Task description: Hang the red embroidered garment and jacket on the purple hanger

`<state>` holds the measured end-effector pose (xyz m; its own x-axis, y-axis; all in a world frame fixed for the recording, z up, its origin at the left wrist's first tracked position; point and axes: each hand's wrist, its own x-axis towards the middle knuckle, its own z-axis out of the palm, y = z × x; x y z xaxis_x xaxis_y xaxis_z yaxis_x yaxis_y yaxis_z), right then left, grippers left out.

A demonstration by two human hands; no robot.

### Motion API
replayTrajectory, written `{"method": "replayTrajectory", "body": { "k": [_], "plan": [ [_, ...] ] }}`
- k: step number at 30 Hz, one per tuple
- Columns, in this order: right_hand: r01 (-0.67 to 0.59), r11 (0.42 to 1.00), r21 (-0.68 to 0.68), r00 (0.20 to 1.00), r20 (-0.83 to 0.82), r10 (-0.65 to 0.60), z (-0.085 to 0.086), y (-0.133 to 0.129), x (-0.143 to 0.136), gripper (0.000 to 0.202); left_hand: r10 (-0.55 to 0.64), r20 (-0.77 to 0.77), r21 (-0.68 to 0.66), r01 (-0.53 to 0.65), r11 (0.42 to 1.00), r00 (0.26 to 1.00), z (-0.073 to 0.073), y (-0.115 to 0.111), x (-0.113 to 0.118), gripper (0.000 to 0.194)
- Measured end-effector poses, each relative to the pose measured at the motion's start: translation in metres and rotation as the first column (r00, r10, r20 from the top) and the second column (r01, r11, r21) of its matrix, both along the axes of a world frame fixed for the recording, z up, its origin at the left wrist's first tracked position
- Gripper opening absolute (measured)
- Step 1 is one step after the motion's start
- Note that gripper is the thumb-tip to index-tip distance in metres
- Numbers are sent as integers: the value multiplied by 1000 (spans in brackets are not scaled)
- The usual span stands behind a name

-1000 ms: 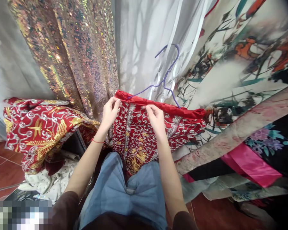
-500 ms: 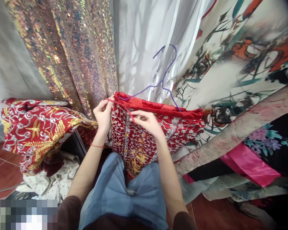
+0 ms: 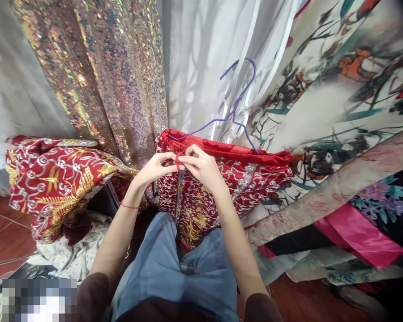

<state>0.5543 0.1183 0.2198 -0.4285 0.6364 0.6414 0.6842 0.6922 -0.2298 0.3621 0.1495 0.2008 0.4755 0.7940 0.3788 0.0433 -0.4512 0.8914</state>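
A red garment with silver and gold embroidery (image 3: 201,203) hangs on a purple wire hanger (image 3: 234,109), its plain red waistband gathered along the top. Over its left part, my left hand (image 3: 157,167) pinches a thin red cord (image 3: 178,162). My right hand (image 3: 201,165) grips the same cord from the other side, fingertips nearly touching those of the left. The cord is looped between the fingers; its exact path is partly hidden by them.
Another red embroidered cloth (image 3: 63,179) lies at the left over a dotted white fabric (image 3: 70,250). Behind hang a sequined curtain (image 3: 121,67) and sheer white fabric (image 3: 195,58). Flower-patterned cloths (image 3: 322,107) and a pink satin strip (image 3: 359,232) are at the right.
My left hand has moved right, from the waistband's left corner to beside my right hand. The red cord, earlier stretched between them, is now bunched in a small loop at the fingertips.
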Motion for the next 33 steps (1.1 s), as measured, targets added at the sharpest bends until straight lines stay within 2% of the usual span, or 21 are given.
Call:
{"method": "replayTrajectory", "body": {
  "k": [3, 7, 9, 11, 13, 15, 17, 19, 23, 27, 30, 33],
  "plan": [
    [67, 998, 20, 993, 97, -69, 5, -2, 0, 28, 10, 46, -36, -9, 999, 999, -4, 3, 2, 26],
    [142, 988, 58, 982, 116, -148, 3, -3, -9, 33, 61, 160, -51, -54, 997, 985, -8, 6, 5, 21],
    [207, 972, 111, 972, 89, -217, -1, -2, -12, 32, 117, 230, -52, -108, 993, 966, -9, 8, 5, 21],
    [285, 945, 160, 955, 36, -294, -3, -1, -11, 31, 216, 224, 8, -223, 975, 950, -8, 11, 5, 21],
    [361, 916, 177, 930, 3, -367, -2, 0, -7, 30, 394, 115, 163, -409, 898, 912, -6, 13, 3, 20],
    [421, 892, 167, 902, 23, -430, 0, 2, -1, 30, 604, -5, 359, -563, 745, 797, -3, 17, 2, 18],
    [461, 873, 157, 874, 90, -478, 2, 2, 3, 30, 736, -73, 501, -613, 611, 673, 1, 22, 1, 20],
    [496, 852, 169, 838, 164, -520, 3, 2, 5, 31, 792, -105, 570, -616, 544, 602, 5, 27, 1, 24],
    [525, 824, 213, 791, 236, -565, 3, -2, 5, 36, 860, -149, 610, -640, 468, 488, 14, 36, 0, 32],
    [485, 844, 228, 806, 260, -533, 3, -10, 9, 39, 887, -181, 614, -656, 439, 425, 21, 41, -2, 36],
    [476, 848, 232, 793, 304, -528, 7, -15, 16, 39, 877, -242, 608, -639, 471, 416, 23, 43, -2, 36],
    [465, 848, 254, 770, 358, -529, 13, -19, 23, 38, 849, -310, 633, -573, 521, 429, 23, 44, -4, 37]
  ]
}}
